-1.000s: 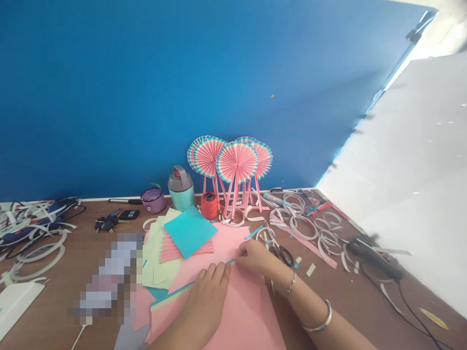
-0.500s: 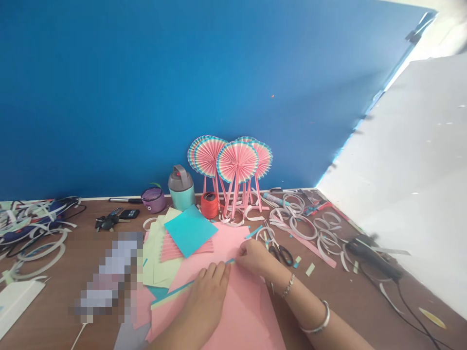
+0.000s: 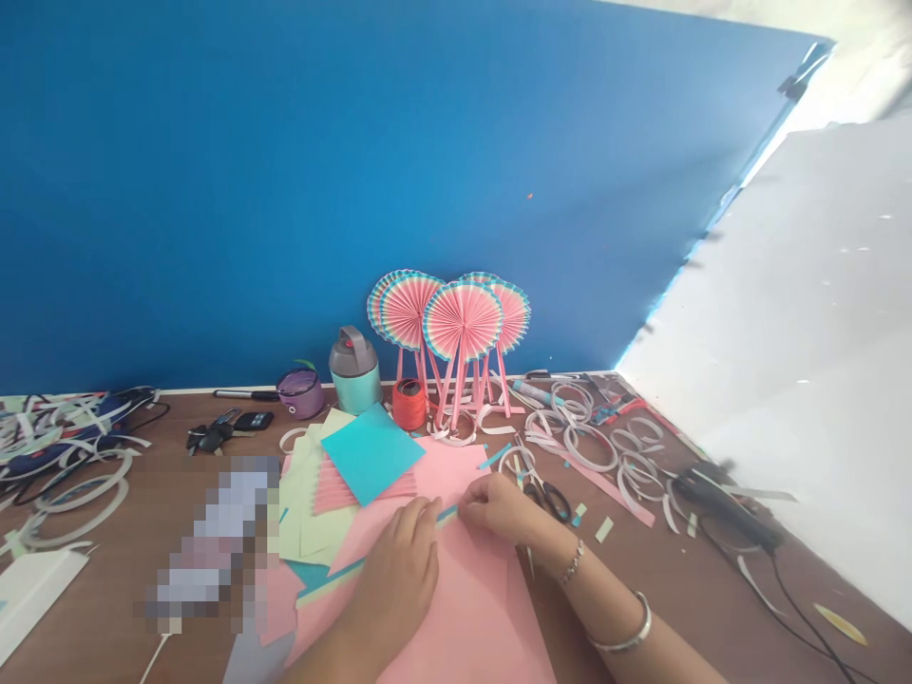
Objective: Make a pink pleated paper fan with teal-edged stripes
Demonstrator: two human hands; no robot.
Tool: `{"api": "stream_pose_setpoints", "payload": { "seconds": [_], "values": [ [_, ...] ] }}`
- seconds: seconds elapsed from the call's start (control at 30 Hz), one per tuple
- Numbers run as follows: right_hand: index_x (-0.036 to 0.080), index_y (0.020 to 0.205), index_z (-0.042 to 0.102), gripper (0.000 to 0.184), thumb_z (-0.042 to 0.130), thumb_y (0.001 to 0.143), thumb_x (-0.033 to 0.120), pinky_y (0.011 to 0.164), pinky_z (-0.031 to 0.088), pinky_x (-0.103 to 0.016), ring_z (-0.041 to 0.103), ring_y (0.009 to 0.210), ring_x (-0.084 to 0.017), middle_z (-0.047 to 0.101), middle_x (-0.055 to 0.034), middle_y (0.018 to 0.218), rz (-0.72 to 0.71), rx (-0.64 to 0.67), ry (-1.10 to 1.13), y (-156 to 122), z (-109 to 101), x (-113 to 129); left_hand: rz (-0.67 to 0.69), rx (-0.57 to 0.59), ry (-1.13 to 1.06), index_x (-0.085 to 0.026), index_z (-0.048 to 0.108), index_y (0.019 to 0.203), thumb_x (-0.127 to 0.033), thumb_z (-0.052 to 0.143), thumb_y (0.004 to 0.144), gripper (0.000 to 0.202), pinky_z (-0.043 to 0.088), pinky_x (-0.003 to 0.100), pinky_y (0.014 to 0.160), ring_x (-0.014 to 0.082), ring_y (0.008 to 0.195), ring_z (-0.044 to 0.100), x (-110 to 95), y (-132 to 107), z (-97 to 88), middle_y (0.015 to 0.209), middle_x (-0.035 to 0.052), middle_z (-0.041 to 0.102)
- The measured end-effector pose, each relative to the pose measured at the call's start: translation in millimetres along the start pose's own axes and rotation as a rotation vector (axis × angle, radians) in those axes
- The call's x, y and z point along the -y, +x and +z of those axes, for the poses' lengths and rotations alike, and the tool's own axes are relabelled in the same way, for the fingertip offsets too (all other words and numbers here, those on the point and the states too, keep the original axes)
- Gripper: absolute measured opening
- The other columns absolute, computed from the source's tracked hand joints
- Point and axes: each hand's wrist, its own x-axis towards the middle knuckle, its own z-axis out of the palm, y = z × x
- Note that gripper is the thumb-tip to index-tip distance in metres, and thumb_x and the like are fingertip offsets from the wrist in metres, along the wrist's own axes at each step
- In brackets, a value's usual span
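A pink paper sheet (image 3: 474, 598) lies before me, its far edge banded in blue (image 3: 447, 516) and pale yellow. Palm down, my left hand (image 3: 399, 570) rests on it with fingers stretched along that band. My right hand (image 3: 491, 503) is closed in a pinch on the band's right end; its fingertips are partly hidden. Beyond the hands, a turquoise square of paper (image 3: 372, 453) tops a pleated pink piece (image 3: 332, 486) and pale green sheets (image 3: 313, 532). Scissors (image 3: 547, 499) lie just right of my right hand.
Pink pleated paper fans (image 3: 463, 321) stand against the blue wall (image 3: 285, 190). Nearby are a red thread spool (image 3: 408, 406), a teal flask (image 3: 356, 375) and a purple cup (image 3: 300, 393). Paper strip curls (image 3: 591, 445) and a black corded tool (image 3: 727, 508) lie at right, keys (image 3: 210, 435) at left.
My left hand has slid slightly left and back along the band, uncovering more of it between the hands. My right hand stays at nearly the same place.
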Motion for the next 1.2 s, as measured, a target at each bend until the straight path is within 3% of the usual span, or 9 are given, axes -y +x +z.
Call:
{"api": "stream_pose_setpoints", "payload": {
  "seconds": [0.13, 0.37, 0.5, 0.83, 1.07, 1.2],
  "values": [
    [0.013, 0.066, 0.066, 0.014, 0.053, 0.067, 0.017, 0.053, 0.039, -0.018, 0.051, 0.057, -0.010, 0.061, 0.0009, 0.062, -0.139, -0.016, 0.053, -3.6, -2.3, 4.2, -0.086, -0.136, -0.086, -0.017, 0.050, 0.123, -0.024, 0.042, 0.088, 0.037, 0.041, 0.043, 0.090, 0.0249, 0.105, 0.052, 4.2, 6.9, -3.1, 0.112, 0.0102, 0.061],
    [0.013, 0.068, 0.067, 0.017, 0.050, 0.070, 0.014, 0.059, 0.039, -0.019, 0.053, 0.062, -0.011, 0.062, 0.0003, 0.065, -0.296, -0.049, 0.040, -12.3, -6.2, 14.6, -0.172, -0.097, -0.273, -0.024, 0.064, 0.095, -0.035, 0.049, 0.087, 0.020, 0.038, 0.038, 0.083, 0.0211, 0.094, 0.055, 0.8, 19.8, -9.3, 0.091, 0.0016, 0.066],
    [0.014, 0.069, 0.067, 0.018, 0.050, 0.070, 0.012, 0.058, 0.038, -0.019, 0.052, 0.061, -0.010, 0.062, -0.0003, 0.068, -0.340, -0.074, -0.001, -18.7, -7.7, 21.8, -0.186, -0.096, -0.318, -0.024, 0.065, 0.077, -0.036, 0.048, 0.088, 0.024, 0.035, 0.038, 0.080, 0.0201, 0.084, 0.056, -2.9, 22.7, -11.4, 0.076, 0.0000, 0.064],
    [0.016, 0.065, 0.066, 0.021, 0.046, 0.064, 0.007, 0.057, 0.037, -0.019, 0.051, 0.060, -0.011, 0.062, -0.0001, 0.065, -0.350, -0.121, -0.158, -21.7, -4.6, 24.5, -0.164, -0.118, -0.323, -0.024, 0.066, 0.073, -0.027, 0.052, 0.085, 0.018, 0.034, 0.038, 0.080, 0.0189, 0.085, 0.055, -3.9, 21.9, -11.2, 0.076, -0.0006, 0.062],
    [0.015, 0.057, 0.063, 0.017, 0.048, 0.059, 0.008, 0.054, 0.035, -0.019, 0.049, 0.055, -0.010, 0.060, 0.0008, 0.059, -0.344, -0.190, -0.110, -18.6, 4.3, 22.8, -0.143, -0.119, -0.305, -0.023, 0.065, 0.069, -0.023, 0.052, 0.084, 0.019, 0.034, 0.037, 0.080, 0.0183, 0.083, 0.055, -5.5, 21.6, -11.4, 0.074, -0.0014, 0.062],
    [0.014, 0.051, 0.060, 0.012, 0.050, 0.057, 0.010, 0.051, 0.035, -0.019, 0.048, 0.052, -0.010, 0.057, 0.0014, 0.053, -0.198, -0.202, 0.057, -11.8, 7.1, 16.7, -0.129, -0.134, -0.283, -0.023, 0.064, 0.068, -0.022, 0.052, 0.083, 0.019, 0.035, 0.037, 0.079, 0.0179, 0.083, 0.055, -5.9, 20.0, -11.8, 0.074, -0.0017, 0.063]
  ]
}}
